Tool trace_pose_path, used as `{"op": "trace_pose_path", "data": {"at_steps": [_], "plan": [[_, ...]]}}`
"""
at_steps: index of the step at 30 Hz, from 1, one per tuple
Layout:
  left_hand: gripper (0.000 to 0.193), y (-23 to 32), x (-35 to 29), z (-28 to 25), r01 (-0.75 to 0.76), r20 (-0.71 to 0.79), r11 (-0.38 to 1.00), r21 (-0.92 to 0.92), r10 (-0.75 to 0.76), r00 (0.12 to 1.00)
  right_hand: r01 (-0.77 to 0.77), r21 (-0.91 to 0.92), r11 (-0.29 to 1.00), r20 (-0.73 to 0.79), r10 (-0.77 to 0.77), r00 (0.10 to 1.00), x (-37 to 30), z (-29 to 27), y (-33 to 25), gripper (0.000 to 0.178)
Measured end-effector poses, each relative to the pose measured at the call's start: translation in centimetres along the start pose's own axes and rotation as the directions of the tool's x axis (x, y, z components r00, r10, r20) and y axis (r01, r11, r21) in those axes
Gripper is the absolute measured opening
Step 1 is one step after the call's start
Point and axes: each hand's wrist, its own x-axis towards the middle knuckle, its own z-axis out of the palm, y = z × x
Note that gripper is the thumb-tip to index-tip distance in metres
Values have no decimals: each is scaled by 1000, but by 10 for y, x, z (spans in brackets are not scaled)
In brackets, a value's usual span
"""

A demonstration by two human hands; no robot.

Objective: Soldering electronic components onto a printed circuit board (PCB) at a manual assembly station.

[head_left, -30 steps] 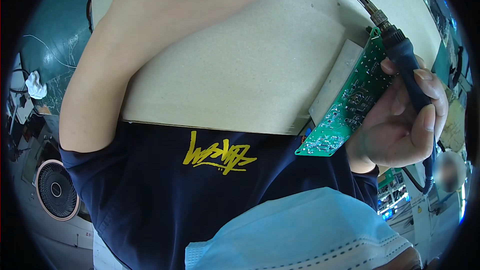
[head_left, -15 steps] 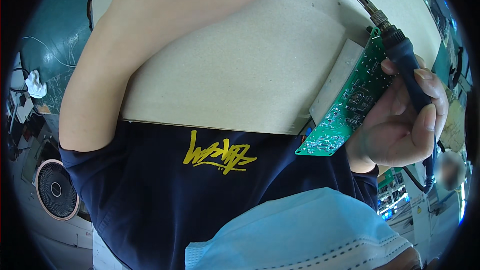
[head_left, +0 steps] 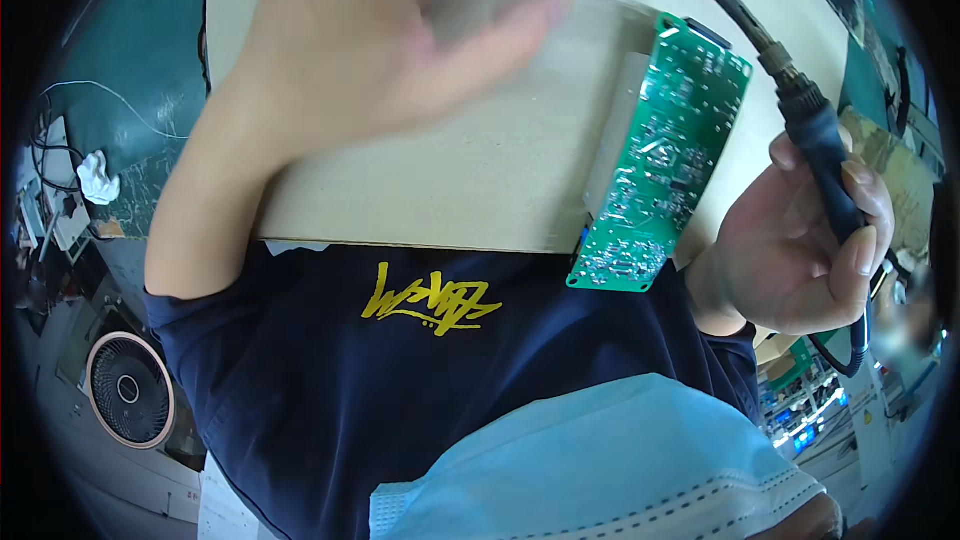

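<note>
One green circuit board [head_left: 670, 160] is in the head view, set lengthwise near the right edge of the beige desk [head_left: 430, 195], its solder-dotted side turned up; its near end juts past the near edge, in front of the dark shirt [head_left: 300, 390]. A pale flat plate [head_left: 614, 135] shows along the left long side of the board, partly hidden beneath it. By the near right corner, the right hand [head_left: 810, 240] has its grip closed around the dark handle of a soldering iron [head_left: 828, 165], thumb and fingers wrapped about it, the slim end slanting up toward the far edge. Iron and hand appear just beside the board, apart from it. The left hand [head_left: 430, 50] is above the far left part of the desk, blurred, its fingers bent; whether its grip holds anything I cannot tell. Past the left edge, a green surface [head_left: 140, 30] carries a crumpled white wad [head_left: 98, 180] and a thin pale wire [head_left: 105, 89]. Beyond the near left corner is a round fan [head_left: 130, 390]. A light blue mask [head_left: 590, 460] covers part of the shirt.
</note>
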Motion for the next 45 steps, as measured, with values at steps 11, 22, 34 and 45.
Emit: {"op": "trace_pose_path", "data": {"at_steps": [11, 22, 34, 45], "plan": [[51, 70, -26, 41, -366, 318, 899, -241, 429, 846, 94, 104, 990, -24, -93, 995, -46, -53, 3, 49], [35, 70, 11, 48, -241, -88, 924, -296, 225, 970, 407, -20, 913, -104, -406, 908, -73, -60, 7, 42], [17, 50, 16, 64, -206, -233, 923, -325, 133, 963, 448, -126, 885, -77, -459, 885, -74, -43, 10, 46], [18, 52, 24, 60, -332, -243, 924, -191, 283, 928, 451, -162, 878, -97, -469, 878, -70, -41, 11, 44]]}}
